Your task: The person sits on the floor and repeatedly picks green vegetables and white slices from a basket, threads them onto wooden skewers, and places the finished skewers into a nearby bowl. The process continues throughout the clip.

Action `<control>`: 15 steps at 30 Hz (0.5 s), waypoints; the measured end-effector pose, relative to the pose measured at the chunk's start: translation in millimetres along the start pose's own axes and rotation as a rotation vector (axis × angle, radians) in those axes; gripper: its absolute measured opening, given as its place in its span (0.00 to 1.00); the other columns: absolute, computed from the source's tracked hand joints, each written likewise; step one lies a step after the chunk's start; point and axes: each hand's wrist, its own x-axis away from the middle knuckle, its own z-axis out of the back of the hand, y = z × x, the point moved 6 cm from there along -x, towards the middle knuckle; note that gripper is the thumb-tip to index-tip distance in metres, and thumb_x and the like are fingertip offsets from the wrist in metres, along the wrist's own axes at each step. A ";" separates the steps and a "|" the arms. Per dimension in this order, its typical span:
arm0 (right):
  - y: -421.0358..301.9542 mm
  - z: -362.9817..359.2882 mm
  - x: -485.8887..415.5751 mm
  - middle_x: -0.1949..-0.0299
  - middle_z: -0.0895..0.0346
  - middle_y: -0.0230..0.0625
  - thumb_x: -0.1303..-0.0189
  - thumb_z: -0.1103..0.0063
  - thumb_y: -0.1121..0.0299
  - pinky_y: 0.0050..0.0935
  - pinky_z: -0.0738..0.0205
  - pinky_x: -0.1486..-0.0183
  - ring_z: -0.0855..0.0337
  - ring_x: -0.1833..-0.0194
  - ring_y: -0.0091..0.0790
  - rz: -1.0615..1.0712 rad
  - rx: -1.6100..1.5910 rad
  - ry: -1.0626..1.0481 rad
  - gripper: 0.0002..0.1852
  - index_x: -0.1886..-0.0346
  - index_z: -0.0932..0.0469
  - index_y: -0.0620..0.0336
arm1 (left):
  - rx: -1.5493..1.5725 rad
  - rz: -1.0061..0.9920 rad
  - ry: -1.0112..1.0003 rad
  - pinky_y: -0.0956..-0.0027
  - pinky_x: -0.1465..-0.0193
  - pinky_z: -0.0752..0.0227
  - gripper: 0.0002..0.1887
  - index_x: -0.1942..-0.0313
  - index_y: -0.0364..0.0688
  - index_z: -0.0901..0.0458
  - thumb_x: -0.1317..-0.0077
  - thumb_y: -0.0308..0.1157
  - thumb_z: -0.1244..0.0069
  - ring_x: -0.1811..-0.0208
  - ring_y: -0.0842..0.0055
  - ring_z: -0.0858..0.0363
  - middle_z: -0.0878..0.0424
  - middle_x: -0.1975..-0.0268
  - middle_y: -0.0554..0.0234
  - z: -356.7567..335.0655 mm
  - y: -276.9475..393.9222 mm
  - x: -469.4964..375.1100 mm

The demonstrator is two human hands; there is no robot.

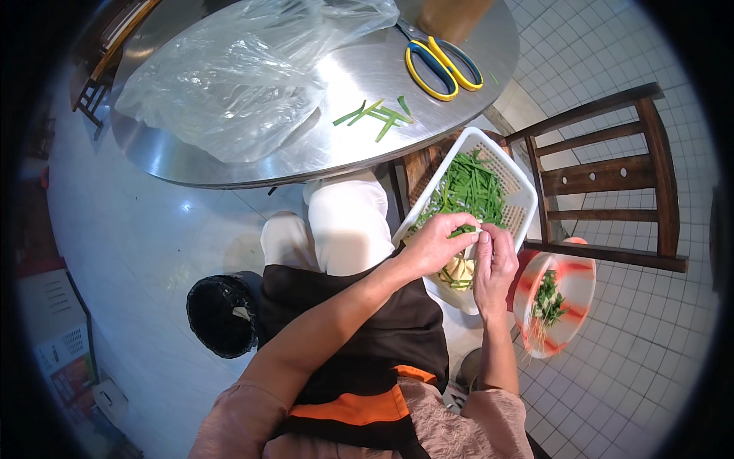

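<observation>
My left hand (438, 241) holds a few cut green stalk pieces (463, 230) between thumb and fingers. Close against it, my right hand (498, 258) pinches a small pale end at the tip of those pieces. Both hands are over the near end of a white plastic basket (523, 201) with perforated walls. Many chopped green stalks or leaves (470, 186) lie inside the basket. Below the hands is a pale yellow, folded item (459, 271) with green bits on it, partly hidden by my fingers and wrist.
A round metal table (355, 146) bears a clear plastic bag (246, 92), yellow-and-blue-handled scissors (444, 69) and loose green pieces (375, 115). A wooden chair (602, 178) supports the basket. A red-and-white basin (576, 321) contains rooted greens. A black-lined bin (221, 315) stands on the floor.
</observation>
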 end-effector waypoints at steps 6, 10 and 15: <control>3.3 -0.6 0.1 0.66 0.21 0.44 0.31 0.46 0.75 0.36 0.25 0.62 0.20 0.66 0.44 0.138 0.165 0.000 0.05 0.58 0.22 0.66 | 0.068 0.082 -0.046 0.80 0.64 0.33 0.09 0.55 0.36 0.19 0.30 0.31 0.49 0.67 0.90 0.30 0.23 0.67 0.73 -0.4 -0.8 1.2; 2.0 5.6 -2.6 0.68 0.22 0.42 0.34 0.43 0.77 0.33 0.27 0.68 0.21 0.70 0.40 0.298 0.091 0.044 0.04 0.58 0.22 0.65 | 0.144 0.149 -0.071 0.81 0.68 0.34 0.09 0.55 0.36 0.20 0.30 0.32 0.48 0.70 0.91 0.31 0.24 0.69 0.75 -4.0 -2.5 1.4; 16.6 5.3 -1.0 0.67 0.20 0.39 0.35 0.40 0.75 0.28 0.27 0.64 0.21 0.67 0.32 0.007 -0.132 0.016 0.05 0.59 0.20 0.66 | 0.228 0.193 -0.038 0.81 0.68 0.35 0.11 0.51 0.37 0.20 0.30 0.32 0.47 0.71 0.90 0.30 0.24 0.70 0.75 -3.7 -3.2 2.2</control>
